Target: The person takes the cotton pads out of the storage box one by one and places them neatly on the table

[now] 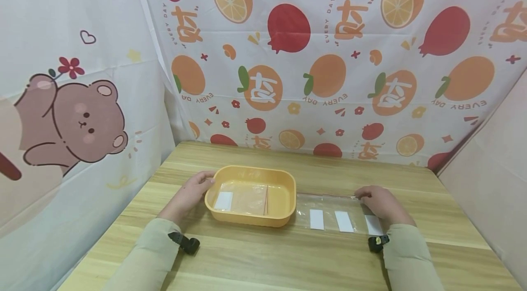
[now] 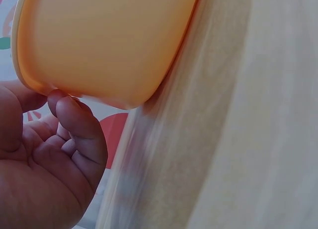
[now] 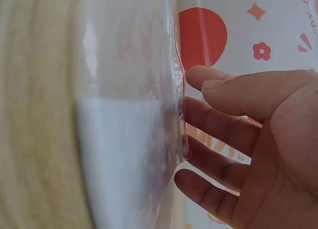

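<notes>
My left hand [image 1: 190, 196] is at the left end of a yellow plastic basin [image 1: 251, 221]. In the left wrist view its thumb and curled fingers [image 2: 82, 122] pinch the basin's edge. Inside the basin lies a clear zip bag [image 1: 247, 195] with a white label and a red seal line. To the right, several more clear zip bags [image 1: 330, 204] with white labels lie overlapping in a row. My right hand [image 1: 380, 202] touches the red-lined top edge of the rightmost bag [image 3: 124, 149], its fingers [image 3: 218, 122] fairly straight and spread along that edge.
The wooden table [image 1: 263, 259] carries the basin and bags. A fruit-print curtain [image 1: 288, 67] hangs behind its far edge, and a bear-print curtain [image 1: 86, 117] hangs on the left. A pale panel [image 1: 490, 167] stands at the right. Black straps [image 1: 187, 242] are on both wrists.
</notes>
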A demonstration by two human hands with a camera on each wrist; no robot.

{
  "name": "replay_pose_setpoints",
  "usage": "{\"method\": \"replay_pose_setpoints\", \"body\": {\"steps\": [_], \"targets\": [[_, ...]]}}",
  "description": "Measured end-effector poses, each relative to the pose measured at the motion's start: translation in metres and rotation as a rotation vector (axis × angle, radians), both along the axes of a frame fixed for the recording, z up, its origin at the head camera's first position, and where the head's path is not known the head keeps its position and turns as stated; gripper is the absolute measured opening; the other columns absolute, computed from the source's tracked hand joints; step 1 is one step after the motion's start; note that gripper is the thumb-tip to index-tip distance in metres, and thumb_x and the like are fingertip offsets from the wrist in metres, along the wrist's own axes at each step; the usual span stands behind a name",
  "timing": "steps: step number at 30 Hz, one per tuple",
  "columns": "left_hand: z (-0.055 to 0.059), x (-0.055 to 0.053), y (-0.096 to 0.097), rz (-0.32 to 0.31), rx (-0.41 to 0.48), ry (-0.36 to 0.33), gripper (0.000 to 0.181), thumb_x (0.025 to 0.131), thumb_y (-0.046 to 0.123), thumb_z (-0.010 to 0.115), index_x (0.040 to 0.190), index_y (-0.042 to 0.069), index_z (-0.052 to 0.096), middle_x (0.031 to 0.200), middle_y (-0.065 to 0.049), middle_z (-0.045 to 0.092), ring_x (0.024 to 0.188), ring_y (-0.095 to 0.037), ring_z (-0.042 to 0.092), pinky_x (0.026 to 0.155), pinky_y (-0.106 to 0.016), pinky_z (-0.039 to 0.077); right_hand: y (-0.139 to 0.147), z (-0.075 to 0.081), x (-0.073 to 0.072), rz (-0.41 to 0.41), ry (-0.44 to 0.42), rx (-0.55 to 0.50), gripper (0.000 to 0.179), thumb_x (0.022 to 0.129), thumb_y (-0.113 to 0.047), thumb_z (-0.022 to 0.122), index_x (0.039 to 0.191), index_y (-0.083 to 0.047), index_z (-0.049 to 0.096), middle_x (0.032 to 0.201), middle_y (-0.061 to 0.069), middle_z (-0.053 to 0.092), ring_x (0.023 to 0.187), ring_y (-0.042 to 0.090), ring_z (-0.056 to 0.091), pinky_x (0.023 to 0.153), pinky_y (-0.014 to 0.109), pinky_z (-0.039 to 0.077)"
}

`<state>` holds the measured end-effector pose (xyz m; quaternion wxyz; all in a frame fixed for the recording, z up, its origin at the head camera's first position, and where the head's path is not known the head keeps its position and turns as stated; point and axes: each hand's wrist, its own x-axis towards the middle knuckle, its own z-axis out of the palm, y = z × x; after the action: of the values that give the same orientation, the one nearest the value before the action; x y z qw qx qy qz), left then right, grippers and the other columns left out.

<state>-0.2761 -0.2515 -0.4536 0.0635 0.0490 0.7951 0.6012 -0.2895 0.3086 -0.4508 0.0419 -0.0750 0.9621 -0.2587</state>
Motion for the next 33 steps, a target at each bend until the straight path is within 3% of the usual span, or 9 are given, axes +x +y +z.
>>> {"method": "replay_pose_setpoints", "body": {"steps": [7,17,26,33], "targets": [[-0.001,-0.001,-0.002,0.000,-0.008,-0.004,0.048,0.110,0.027,0.044,0.148,-0.002,0.042,0.131,-0.025,0.060,0.112,-0.033,0.063,0.091,-0.041,0.054,-0.004,0.012,0.005,-0.001,0.004,-0.070,0.032,0.104,-0.012,0.052,0.131,-0.008,0.067,0.133,0.017,0.063,0.125,0.042,0.054,0.100,0.063,0.042],[0.000,-0.001,-0.002,0.012,-0.030,-0.005,0.046,0.110,0.029,0.045,0.146,0.001,0.046,0.131,-0.021,0.061,0.113,-0.030,0.062,0.092,-0.037,0.052,-0.025,0.043,0.012,0.177,0.103,-0.168,0.036,0.106,-0.030,0.056,0.136,-0.013,0.065,0.134,0.010,0.064,0.124,0.035,0.057,0.101,0.059,0.043],[0.002,0.001,-0.003,0.021,-0.030,-0.025,0.047,0.109,0.029,0.045,0.147,0.001,0.045,0.131,-0.023,0.061,0.112,-0.030,0.064,0.090,-0.036,0.053,-0.092,0.057,0.024,0.261,-0.033,-0.440,0.038,0.104,-0.030,0.060,0.138,-0.013,0.060,0.128,0.010,0.065,0.108,0.024,0.066,0.091,0.041,0.055],[-0.002,-0.002,-0.004,0.017,-0.004,-0.028,0.046,0.109,0.029,0.046,0.146,0.002,0.046,0.128,-0.021,0.062,0.109,-0.029,0.065,0.089,-0.038,0.055,-0.138,0.058,0.025,0.347,-0.161,-0.636,0.045,0.104,-0.025,0.060,0.144,-0.007,0.052,0.134,0.018,0.060,0.113,0.029,0.065,0.092,0.042,0.055]]}}
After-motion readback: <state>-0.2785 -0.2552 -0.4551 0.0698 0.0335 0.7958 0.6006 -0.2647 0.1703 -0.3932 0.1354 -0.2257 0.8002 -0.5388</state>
